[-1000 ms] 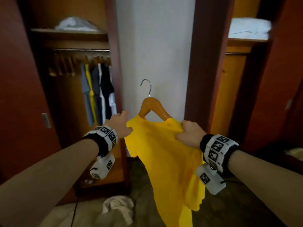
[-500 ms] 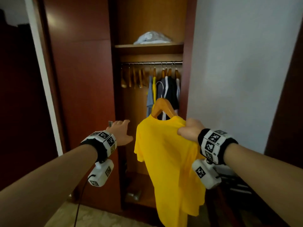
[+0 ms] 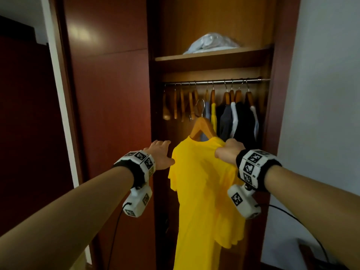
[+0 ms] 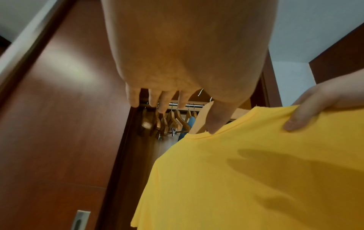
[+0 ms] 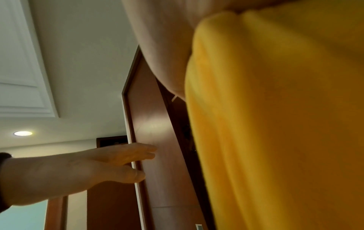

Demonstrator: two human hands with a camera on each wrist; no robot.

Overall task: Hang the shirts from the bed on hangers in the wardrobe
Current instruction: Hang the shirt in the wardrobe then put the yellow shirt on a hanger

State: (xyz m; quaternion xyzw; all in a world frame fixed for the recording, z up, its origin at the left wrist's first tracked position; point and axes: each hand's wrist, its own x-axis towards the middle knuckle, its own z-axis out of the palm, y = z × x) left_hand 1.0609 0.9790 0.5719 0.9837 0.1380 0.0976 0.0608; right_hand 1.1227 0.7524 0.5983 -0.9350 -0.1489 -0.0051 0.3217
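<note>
A yellow T-shirt (image 3: 206,191) hangs on a wooden hanger (image 3: 202,126) with a metal hook, held up in front of the open wardrobe. My right hand (image 3: 228,151) grips the shirt's right shoulder and the hanger under it. Yellow cloth (image 5: 275,124) fills the right wrist view. My left hand (image 3: 160,151) is open, fingers straight, beside the shirt's left shoulder. In the left wrist view my left hand (image 4: 177,102) has its thumb near the yellow shirt's (image 4: 256,171) collar. The metal rail (image 3: 216,81) carries several empty wooden hangers (image 3: 181,103) at left and several hung shirts (image 3: 235,119) at right.
The wardrobe's dark red door panel (image 3: 109,114) stands left of the opening. A shelf (image 3: 212,55) above the rail holds a bundle in clear plastic (image 3: 211,42). A white wall (image 3: 321,94) lies at right. Cables trail at lower right.
My view has swung left from the wall to the open wardrobe and come closer. The left hand has let go of the shirt's shoulder and opened; the right hand keeps its grip.
</note>
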